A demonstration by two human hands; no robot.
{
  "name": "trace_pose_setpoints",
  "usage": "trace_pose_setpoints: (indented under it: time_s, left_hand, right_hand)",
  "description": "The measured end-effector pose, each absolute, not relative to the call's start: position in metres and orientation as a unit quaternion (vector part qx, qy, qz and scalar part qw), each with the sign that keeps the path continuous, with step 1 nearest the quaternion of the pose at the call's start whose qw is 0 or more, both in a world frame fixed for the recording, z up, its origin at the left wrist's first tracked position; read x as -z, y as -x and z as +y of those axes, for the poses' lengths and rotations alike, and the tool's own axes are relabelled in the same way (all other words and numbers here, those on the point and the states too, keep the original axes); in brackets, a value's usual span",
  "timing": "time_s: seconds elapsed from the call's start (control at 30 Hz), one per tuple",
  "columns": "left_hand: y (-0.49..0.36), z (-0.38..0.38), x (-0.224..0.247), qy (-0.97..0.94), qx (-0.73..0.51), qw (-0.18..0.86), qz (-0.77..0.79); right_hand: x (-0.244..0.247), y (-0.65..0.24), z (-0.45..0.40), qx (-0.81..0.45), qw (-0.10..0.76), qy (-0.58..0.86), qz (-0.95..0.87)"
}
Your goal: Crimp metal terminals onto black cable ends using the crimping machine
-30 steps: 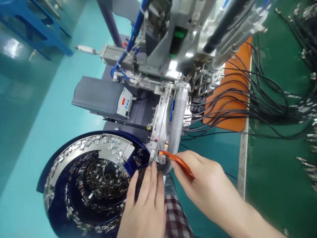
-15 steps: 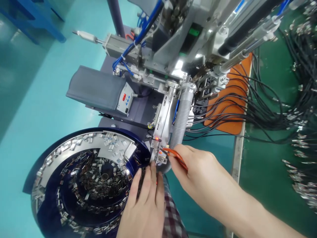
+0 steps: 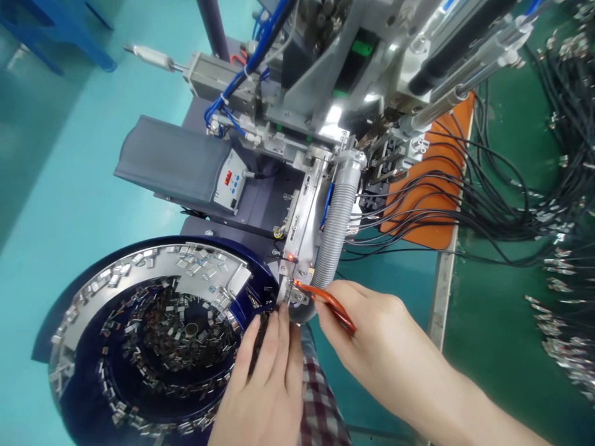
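Pinched in my right hand [image 3: 376, 328] is a pair of orange tweezers [image 3: 332, 303], its tip at the lower end of a metal feed track [image 3: 300, 232]. Beside the tip glows a small red sensor display [image 3: 297, 283]. My left hand [image 3: 267, 371] lies with fingers stretched out at the right edge of a dark blue bowl feeder [image 3: 83, 396]. Its fingertips touch, or nearly touch, the track's lower end. Small metal connector shells [image 3: 195, 263] are scattered along the bowl's spiral ledges and heaped in its middle. What lies under the left fingers is hidden.
A grey ribbed hose [image 3: 333, 223] runs beside the track. Behind stand a grey controller box [image 3: 171, 161] and the machine's cylinders and brackets. Black cables [image 3: 418, 214] cross an orange mat [image 3: 432, 232] toward cable bundles on a green surface. A blue stool [image 3: 69, 31] is at upper left.
The whole view has shifted slightly, so the machine and bowl appear a little further left. Both hands stay at the track's lower end, and the tweezers remain in my right hand.
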State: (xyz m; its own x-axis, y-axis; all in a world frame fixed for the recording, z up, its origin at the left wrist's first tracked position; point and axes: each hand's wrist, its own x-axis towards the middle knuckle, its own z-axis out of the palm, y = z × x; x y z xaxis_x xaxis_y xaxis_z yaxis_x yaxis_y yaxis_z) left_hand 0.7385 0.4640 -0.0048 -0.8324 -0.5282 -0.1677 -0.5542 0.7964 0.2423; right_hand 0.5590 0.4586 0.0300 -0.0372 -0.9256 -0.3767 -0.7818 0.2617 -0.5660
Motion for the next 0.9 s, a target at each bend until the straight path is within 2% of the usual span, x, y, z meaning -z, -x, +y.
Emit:
trace_pose_setpoints:
  time_s: [0.17, 0.53, 0.9]
  left_hand:
    - [-0.740, 0.467, 0.005, 0.289, -0.144, 0.045, 0.945]
    - [-0.732, 0.462, 0.002, 0.302, -0.154, 0.054, 0.939]
    - [-0.725, 0.450, 0.011, 0.320, -0.168, 0.058, 0.930]
  right_hand:
    - [-0.029, -0.559, 0.455, 0.107, 0.314, 0.626, 0.705]
    - [-0.031, -0.560, 0.451, 0.090, 0.300, 0.641, 0.701]
    - [-0.034, -0.552, 0.443, 0.095, 0.371, 0.585, 0.715]
